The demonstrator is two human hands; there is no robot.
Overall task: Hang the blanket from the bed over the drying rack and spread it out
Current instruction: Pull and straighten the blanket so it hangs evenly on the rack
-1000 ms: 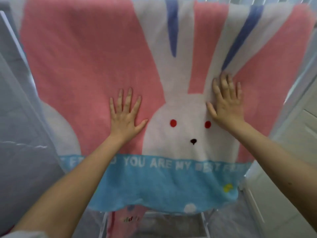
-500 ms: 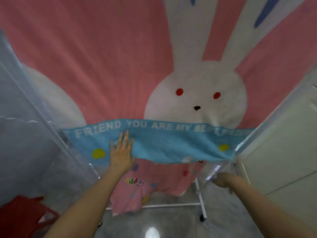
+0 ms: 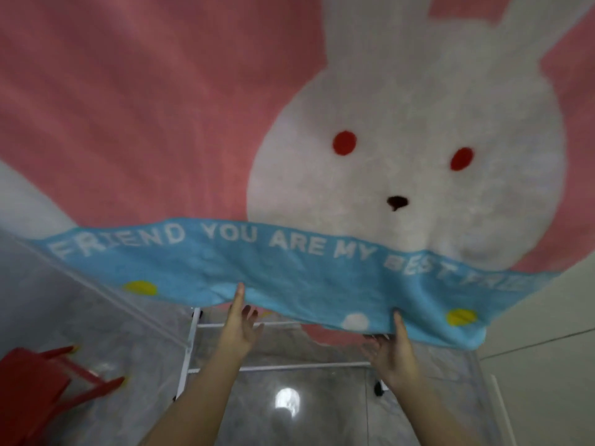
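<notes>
The blanket (image 3: 199, 117), pink with a white rabbit and a blue lettered band along its lower edge, hangs spread over the drying rack and fills the upper view. Only the rack's white base bars (image 3: 273, 367) and a caster show under it. My left hand (image 3: 240, 328) pinches the blue hem near its middle, thumb on the front and fingers behind. My right hand (image 3: 394, 347) pinches the same hem further right, next to a white dot, thumb on the front. The hem is lifted toward me.
A red stool (image 3: 48, 378) stands on the glossy marble floor (image 3: 289, 413) at lower left. A translucent curtain with a white pole (image 3: 106, 294) hangs at the left. A pale wall or door (image 3: 547, 365) closes the right side.
Both hands left the rabbit's face, where they lay flat, and dropped to the blue hem. They now pinch it and lift it. My view has tilted down toward the floor.
</notes>
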